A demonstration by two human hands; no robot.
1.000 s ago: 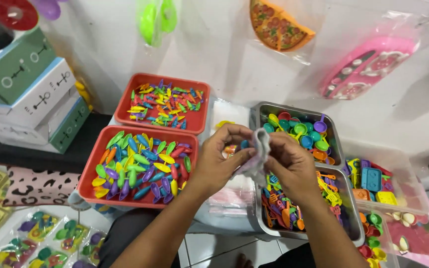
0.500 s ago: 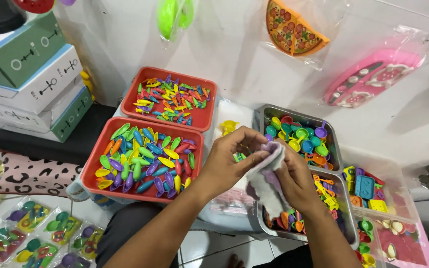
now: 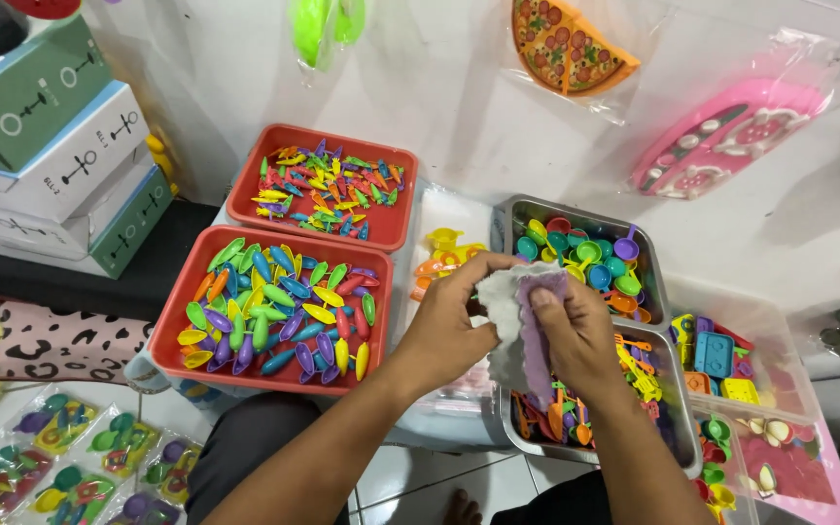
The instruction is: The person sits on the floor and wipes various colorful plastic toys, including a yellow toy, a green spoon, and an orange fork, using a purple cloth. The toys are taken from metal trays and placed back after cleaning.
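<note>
Fingers (image 3: 483, 277) of both hands pinching the small clear plastic bag (image 3: 522, 326) with a purple piece; I'm opening it — next, steady spreading.

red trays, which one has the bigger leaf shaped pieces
The nearer red tray, closest to the left hand, holds the bigger leaf-shaped pieces. The farther red tray, by the wall, holds smaller, thinner mixed pieces.
</note>
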